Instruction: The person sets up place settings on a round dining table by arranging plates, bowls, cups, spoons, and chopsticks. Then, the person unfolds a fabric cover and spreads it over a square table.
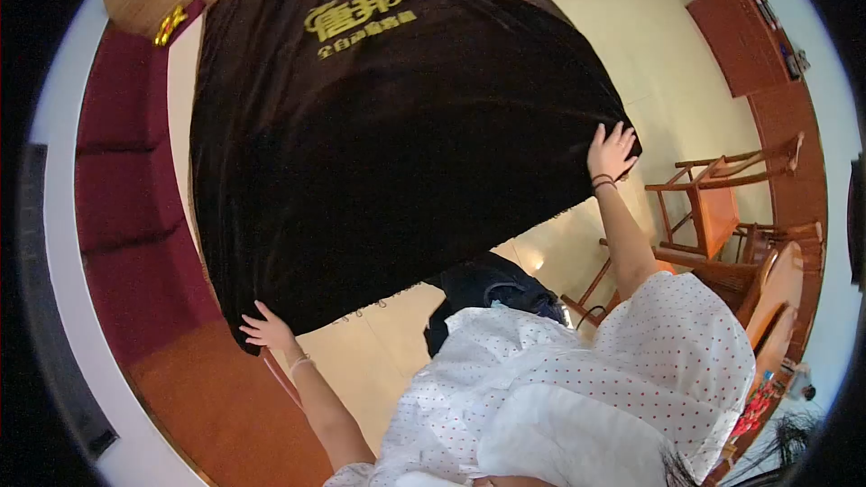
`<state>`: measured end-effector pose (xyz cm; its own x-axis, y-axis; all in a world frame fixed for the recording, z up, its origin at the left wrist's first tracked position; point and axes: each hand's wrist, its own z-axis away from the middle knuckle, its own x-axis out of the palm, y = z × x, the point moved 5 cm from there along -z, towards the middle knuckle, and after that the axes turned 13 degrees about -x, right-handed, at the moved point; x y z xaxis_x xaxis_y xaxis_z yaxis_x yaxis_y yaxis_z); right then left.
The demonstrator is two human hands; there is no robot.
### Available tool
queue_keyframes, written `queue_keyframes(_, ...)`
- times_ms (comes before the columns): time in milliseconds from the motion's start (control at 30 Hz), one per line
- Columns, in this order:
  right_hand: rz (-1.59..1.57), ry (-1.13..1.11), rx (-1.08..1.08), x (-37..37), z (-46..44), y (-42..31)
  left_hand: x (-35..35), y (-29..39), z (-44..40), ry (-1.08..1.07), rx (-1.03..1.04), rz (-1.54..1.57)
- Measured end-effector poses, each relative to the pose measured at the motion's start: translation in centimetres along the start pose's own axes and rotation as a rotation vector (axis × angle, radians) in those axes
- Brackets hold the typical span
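Note:
A large black-brown cloth cover [406,162] with yellow Chinese lettering [361,18] lies spread before me, its fringed near edge hanging in front of my body. My left hand [268,328] rests on the near left corner, fingers stretched apart over the fabric. At the near right corner, my right hand [612,151] lies on the cloth with its fingers extended. What the cover drapes over is hidden beneath it. Any grip by the thumbs under the cloth cannot be seen.
Along the left runs a dark red cushioned bench [126,180]. Wooden chairs [717,212] stand to my right, beside a reddish wooden cabinet [744,36]. Pale tiled floor [622,27] shows around the cover. A yellow packet [170,27] lies at the upper left.

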<state>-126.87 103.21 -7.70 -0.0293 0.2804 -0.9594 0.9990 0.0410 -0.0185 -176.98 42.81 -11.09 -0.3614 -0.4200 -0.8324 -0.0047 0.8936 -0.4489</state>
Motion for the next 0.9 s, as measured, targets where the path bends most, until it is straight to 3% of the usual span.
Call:
queue_keyframes(33,-0.003,0.019,-0.005,0.1,0.1,0.0,1.0,-0.1,-0.2,-0.160,-0.013,-0.108)
queue_keyframes(100,-0.008,0.028,-0.016,-0.3,0.2,-0.3,-3.7,-0.4,-0.2,-0.540,-0.595,0.414)
queue_keyframes(133,-0.011,0.037,-0.018,-0.4,0.4,-0.3,-5.2,0.1,0.3,-0.596,-0.529,0.275)
queue_keyframes(167,-0.017,0.052,-0.024,-0.6,0.2,-0.5,-7.7,1.2,1.3,-0.472,-0.439,0.133)
queue_keyframes(300,-0.077,0.060,-0.036,-1.0,0.2,-0.2,-18.6,9.9,10.9,-0.224,-0.164,0.636)
queue_keyframes(367,-0.088,0.079,-0.035,-1.5,0.2,-0.4,-21.2,16.7,17.9,-0.276,-0.044,0.658)
queue_keyframes(433,-0.127,0.060,-0.027,-1.2,0.1,-0.3,-27.0,22.4,22.9,-0.511,0.016,0.740)
queue_keyframes(467,-0.147,0.031,-0.023,-1.1,0.1,-0.2,-29.3,23.9,23.8,-0.514,0.017,0.744)
queue_keyframes(533,-0.226,0.013,-0.014,-1.2,-0.1,0.1,-33.8,27.7,26.4,-0.516,0.383,0.703)
queue_keyframes(633,-0.358,-0.075,-0.012,-1.9,-0.2,0.1,-35.5,30.6,26.9,-0.559,0.450,0.724)
queue_keyframes(700,-0.441,-0.106,-0.035,-2.0,-0.4,0.3,-35.2,31.9,26.2,-0.598,0.377,0.722)
queue_keyframes(767,-0.559,-0.270,-0.126,-2.1,-0.5,1.0,-34.6,32.7,25.6,-0.753,0.173,0.765)
queue_keyframes(900,-0.686,-0.759,-0.569,-2.6,-0.7,3.6,-36.0,35.3,26.3,-0.670,-0.051,0.707)
